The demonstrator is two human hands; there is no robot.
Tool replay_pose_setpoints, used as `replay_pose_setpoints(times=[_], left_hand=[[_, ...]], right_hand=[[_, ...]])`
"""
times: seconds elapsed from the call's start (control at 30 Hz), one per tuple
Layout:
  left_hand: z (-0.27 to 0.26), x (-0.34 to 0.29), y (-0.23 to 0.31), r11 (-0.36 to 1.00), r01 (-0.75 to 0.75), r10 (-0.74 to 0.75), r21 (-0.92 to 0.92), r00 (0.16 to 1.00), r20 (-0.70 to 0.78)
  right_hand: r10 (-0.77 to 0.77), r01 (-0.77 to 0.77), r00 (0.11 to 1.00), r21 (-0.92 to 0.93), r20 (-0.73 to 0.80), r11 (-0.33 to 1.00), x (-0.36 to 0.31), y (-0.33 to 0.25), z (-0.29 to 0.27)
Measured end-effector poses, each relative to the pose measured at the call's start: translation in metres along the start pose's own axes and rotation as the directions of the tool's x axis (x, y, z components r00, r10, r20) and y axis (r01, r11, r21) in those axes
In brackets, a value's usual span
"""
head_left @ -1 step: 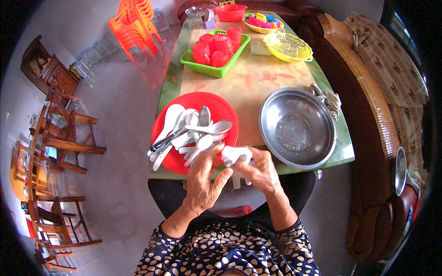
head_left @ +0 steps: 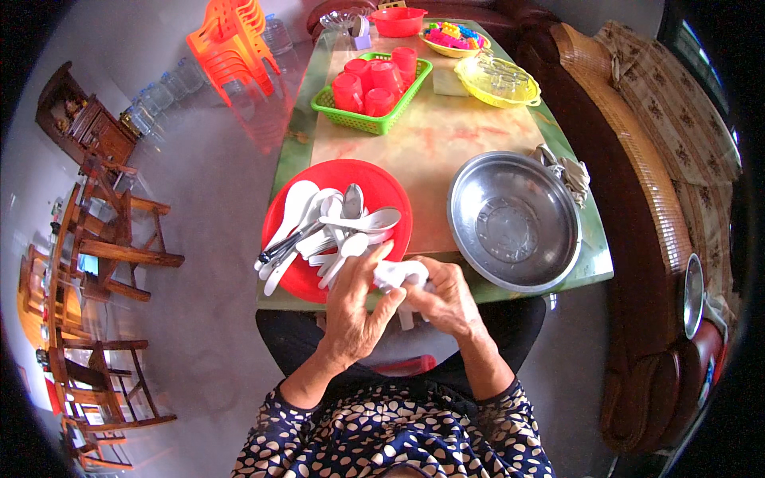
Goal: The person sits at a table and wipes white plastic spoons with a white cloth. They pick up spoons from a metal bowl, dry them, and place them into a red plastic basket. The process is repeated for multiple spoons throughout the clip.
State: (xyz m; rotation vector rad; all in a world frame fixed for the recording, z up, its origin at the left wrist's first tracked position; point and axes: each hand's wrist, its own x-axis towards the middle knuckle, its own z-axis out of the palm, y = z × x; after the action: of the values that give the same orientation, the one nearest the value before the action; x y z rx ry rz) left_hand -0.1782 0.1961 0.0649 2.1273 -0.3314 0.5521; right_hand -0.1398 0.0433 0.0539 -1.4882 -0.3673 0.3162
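Observation:
Several white soup spoons are bunched in my right hand, bowls up, handles mostly hidden and partly hanging past the table edge. My left hand is open beside them, thumb and fingers apart, the fingertips close to the spoon bowls; whether they touch cannot be made out. Just beyond it, a round red plastic tray at the near left of the table holds loose white spoons, a metal spoon and dark-handled cutlery. On the right is a wide steel basin.
Red mugs fill a green basket farther back. Behind lie a yellow basket of glasses, a plate of coloured blocks and a red bowl. Crumpled cloth rests beside the basin. A bench runs along the right.
My right hand and the bunched spoons have shifted slightly left, toward my left hand, and tilted. Their handles now show less. Everything on the table stays in place.

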Motion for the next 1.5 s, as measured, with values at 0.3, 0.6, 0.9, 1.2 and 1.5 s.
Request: replay_pose_setpoints(times=[0.3, 0.6, 0.9, 1.2, 1.5], left_hand=[[0.018, 0.011, -0.017, 0.949, -0.263, 0.253, -0.172, 0.965, -0.074], [0.024, 0.007, -0.002, 0.994, -0.109, 0.113, 0.03, 0.976, -0.184], [0.025, -0.008, -0.019, 0.997, -0.07, 0.079, 0.044, 0.964, -0.256], [0.027, -0.008, -0.009, 0.971, 0.083, -0.138, -0.223, 0.96, -0.244], [0.024, -0.008, -0.013, 0.909, 0.165, -0.294, -0.382, 0.905, -0.308]], right_hand=[[0.001, -0.011, 0.999, 0.222, 0.046, 0.975, -0.002, -0.001, 0.005], [0.056, -0.07, 0.997, 0.444, 0.043, 0.893, 0.002, 0.013, 0.007], [0.091, 0.01, 0.979, 0.489, -0.184, 0.872, -0.009, 0.017, 0.039], [-0.35, 0.316, 0.804, -0.153, -0.481, 0.936, -0.01, 0.03, 0.046], [-0.317, 0.292, 0.896, -0.125, -0.312, 0.948, -0.011, 0.018, 0.049]])
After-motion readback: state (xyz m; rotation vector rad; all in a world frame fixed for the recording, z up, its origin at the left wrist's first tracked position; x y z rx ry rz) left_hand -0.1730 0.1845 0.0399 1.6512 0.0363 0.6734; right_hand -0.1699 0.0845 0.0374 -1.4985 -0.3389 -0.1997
